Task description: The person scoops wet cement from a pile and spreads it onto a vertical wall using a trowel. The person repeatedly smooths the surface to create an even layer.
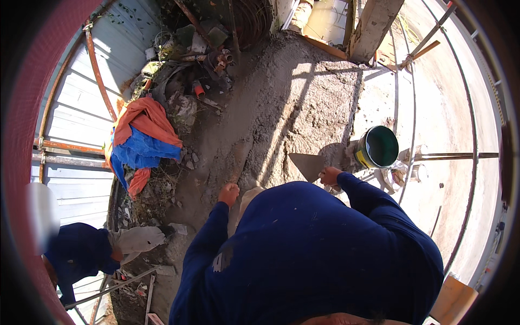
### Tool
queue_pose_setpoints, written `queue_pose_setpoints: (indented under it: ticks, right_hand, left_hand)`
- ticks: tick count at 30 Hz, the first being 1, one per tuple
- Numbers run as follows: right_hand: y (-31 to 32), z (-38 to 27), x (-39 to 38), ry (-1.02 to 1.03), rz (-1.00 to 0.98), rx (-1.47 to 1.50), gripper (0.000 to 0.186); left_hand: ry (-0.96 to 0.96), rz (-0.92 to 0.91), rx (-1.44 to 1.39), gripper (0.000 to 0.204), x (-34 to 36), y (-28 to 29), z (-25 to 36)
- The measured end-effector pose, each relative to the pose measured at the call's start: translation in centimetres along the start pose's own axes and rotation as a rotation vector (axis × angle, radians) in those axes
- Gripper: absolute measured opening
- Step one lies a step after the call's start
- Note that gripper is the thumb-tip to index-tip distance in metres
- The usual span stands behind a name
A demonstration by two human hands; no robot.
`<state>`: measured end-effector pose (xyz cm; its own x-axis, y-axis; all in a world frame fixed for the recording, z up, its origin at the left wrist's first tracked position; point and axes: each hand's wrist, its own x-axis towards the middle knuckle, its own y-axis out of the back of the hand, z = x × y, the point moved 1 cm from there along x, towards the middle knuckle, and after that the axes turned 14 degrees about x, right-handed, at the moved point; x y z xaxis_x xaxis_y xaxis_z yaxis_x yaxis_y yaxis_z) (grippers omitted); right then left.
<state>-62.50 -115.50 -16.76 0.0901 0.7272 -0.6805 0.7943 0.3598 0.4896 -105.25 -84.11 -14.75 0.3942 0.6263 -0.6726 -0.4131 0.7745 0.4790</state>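
Note:
My right hand (330, 177) is closed around the handle of a trowel (306, 164). Its flat, pointed blade lies over rough wet concrete (319, 103), partly in sunlight and partly in shade. Just right of the blade, a dark green bucket (362, 158) leans with its mouth showing. My left hand (229, 194) is curled into a fist at the shaded left side of the concrete. A muddy brownish strip (238, 158) runs up from near that fist; whether the fist grips it cannot be made out.
At the lower left, another person (81, 252) bends near a corrugated metal fence (76, 119). An orange and blue sheet (143, 146) lies over rubble, with pipe pieces (199, 88) farther back. A post (374, 30) stands at the far edge; thin rods (414, 108) run along the right.

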Motion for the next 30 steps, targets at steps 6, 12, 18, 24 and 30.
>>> queue_pose_setpoints:
  ticks: [6, 12, 18, 24, 30]
  right_hand:
    - [1.0, -2.6, -0.3, -0.068, 0.054, 0.312, 0.033]
    - [1.7, -7.2, 3.8, -0.127, -0.044, 0.211, 0.029]
    - [5.6, -12.6, 8.4, -0.185, -0.115, 0.357, 0.033]
    - [7.7, -20.8, 14.6, -0.062, 0.002, 0.222, 0.038]
    - [8.5, -27.2, 17.5, -0.186, -0.081, 0.35, 0.042]
  left_hand:
    - [-0.007, -0.036, -0.002, 0.034, 1.3, 0.6, -1.3]
    - [-0.019, -0.013, -0.032, 0.037, 4.8, 1.5, -6.5]
    - [0.014, -0.02, -0.045, 0.035, 9.7, 3.6, -8.5]
    - [-0.212, 0.125, 0.056, 0.034, 14.3, 8.7, -13.0]
    - [-0.209, 0.186, 0.079, 0.03, 16.1, 13.1, -14.6]
